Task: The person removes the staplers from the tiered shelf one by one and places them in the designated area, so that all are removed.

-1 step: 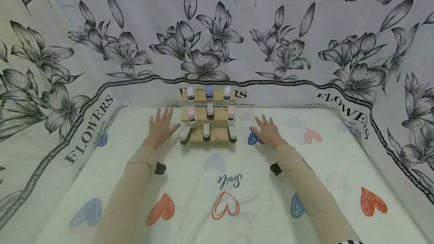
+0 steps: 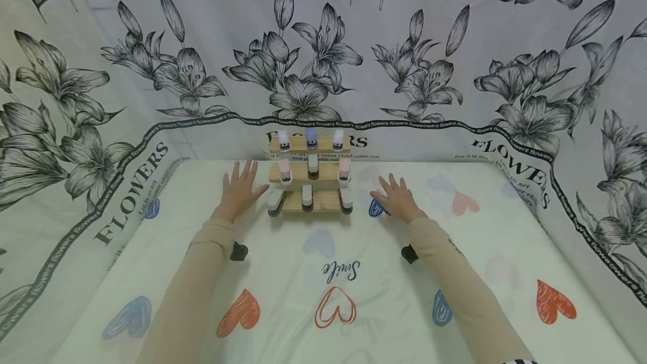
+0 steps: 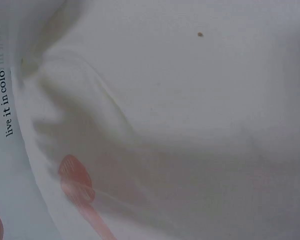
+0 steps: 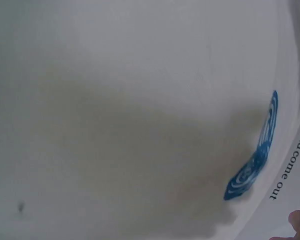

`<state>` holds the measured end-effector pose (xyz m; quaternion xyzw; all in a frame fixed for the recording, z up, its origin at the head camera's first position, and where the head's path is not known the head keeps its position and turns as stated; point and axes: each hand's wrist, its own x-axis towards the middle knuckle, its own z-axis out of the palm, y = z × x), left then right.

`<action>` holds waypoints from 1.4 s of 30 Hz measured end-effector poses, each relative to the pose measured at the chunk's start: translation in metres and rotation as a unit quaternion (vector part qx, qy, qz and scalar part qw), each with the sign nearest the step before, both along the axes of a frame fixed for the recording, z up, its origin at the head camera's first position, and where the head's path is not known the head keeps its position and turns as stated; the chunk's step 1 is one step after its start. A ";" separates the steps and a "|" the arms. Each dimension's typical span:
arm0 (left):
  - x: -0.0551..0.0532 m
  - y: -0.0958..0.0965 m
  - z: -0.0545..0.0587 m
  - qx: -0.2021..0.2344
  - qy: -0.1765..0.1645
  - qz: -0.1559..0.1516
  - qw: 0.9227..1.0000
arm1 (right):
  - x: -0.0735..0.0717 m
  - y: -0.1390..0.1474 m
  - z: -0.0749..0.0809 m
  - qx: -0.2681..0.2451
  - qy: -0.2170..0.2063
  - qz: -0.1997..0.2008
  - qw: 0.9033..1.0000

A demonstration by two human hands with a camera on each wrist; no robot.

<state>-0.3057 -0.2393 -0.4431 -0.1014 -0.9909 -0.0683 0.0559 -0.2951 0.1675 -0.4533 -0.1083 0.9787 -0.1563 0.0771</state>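
Observation:
A three-tiered wooden stand (image 2: 295,172) stands at the back middle of the table, with several small stapler-like items on its steps. On the top step are two white items and a blue one (image 2: 311,138). The middle step carries a pink item (image 2: 285,171) at each side and a white one (image 2: 313,166) between them. White items with dark lower ends, one of them central (image 2: 306,198), line the bottom step. My left hand (image 2: 240,191), fingers spread, is just left of the stand. To its right, my right hand (image 2: 398,200) has its fingers spread over a blue printed heart. Both hands hold nothing.
A pale cloth (image 2: 283,274) printed with hearts covers the table. Behind and at both sides hangs a white curtain (image 2: 354,94) with black flower drawings. A dark wrist device (image 2: 239,251) sits at the left sleeve, another (image 2: 409,254) at the right.

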 end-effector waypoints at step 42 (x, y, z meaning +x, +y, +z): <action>0.033 0.015 -0.048 0.478 -0.202 -0.050 0.854 | 0.026 -0.046 -0.011 -0.474 -0.056 0.075 0.876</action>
